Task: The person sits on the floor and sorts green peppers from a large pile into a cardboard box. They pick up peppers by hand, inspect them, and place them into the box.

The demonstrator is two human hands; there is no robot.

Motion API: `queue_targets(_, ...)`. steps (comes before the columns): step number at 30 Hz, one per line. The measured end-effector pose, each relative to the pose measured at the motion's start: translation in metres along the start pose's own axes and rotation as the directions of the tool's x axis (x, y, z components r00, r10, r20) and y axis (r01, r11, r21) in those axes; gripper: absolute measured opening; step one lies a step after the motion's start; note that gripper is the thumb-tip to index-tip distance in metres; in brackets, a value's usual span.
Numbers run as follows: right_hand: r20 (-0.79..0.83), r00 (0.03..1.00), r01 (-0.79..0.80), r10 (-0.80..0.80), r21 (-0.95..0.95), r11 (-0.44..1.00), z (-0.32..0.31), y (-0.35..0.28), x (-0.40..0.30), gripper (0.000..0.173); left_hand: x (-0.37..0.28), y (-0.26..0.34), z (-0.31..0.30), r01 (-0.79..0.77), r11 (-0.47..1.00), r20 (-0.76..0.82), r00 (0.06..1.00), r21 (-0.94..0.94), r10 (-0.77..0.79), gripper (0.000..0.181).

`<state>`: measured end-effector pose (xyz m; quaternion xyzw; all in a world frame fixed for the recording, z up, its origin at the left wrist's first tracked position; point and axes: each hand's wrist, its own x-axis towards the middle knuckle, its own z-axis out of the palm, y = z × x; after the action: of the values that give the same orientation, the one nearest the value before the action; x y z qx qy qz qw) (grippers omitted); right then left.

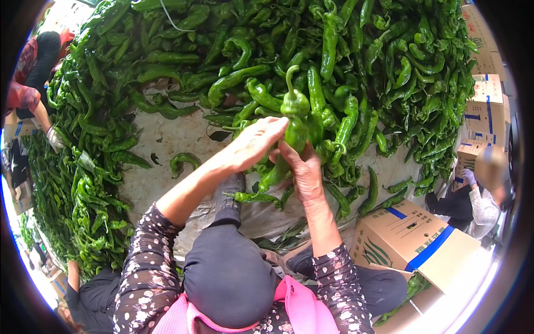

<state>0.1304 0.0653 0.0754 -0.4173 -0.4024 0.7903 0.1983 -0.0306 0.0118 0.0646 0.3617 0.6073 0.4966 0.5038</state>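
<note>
My right hand grips a long green pepper, which stands upright with its curled stem pointing away from me. The fingertips of my left hand lie against that pepper's left side. What the left palm holds, if anything, is hidden from above. Another green pepper shows just below, between my two hands; I cannot tell whether it is held. Loose peppers lie beneath and around both hands, on a pale, dirty ground sheet.
A big heap of green peppers curves around the front and sides. An open cardboard box with peppers inside stands at my right knee. More boxes stand at far right. A person with a gloved hand bends at left; another person sits at right.
</note>
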Motion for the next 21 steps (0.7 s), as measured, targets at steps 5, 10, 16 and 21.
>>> queue_targets(5,0.100,0.985,-0.169,0.142,0.367,0.915,-0.022,0.007,-0.030,0.039,0.018,-0.016,-0.071,-0.046,0.668,-0.337,0.836,0.743,0.432,0.038)
queue_targets(10,0.098,0.995,0.001,-0.015,0.142,0.990,-0.017,-0.026,-0.049,0.044,0.049,-0.067,-0.111,0.154,0.715,-0.528,0.779,0.682,0.337,0.052)
queue_targets(16,0.048,0.950,0.309,-0.308,-0.276,0.910,-0.011,-0.056,-0.046,0.041,0.026,-0.053,-0.096,0.033,0.673,-0.421,0.803,0.739,0.422,0.049)
queue_targets(21,0.394,0.671,0.706,-0.628,-0.599,0.379,0.003,-0.066,-0.046,0.064,-0.035,0.012,-0.068,-0.057,0.879,-0.435,0.852,0.473,0.290,0.038)
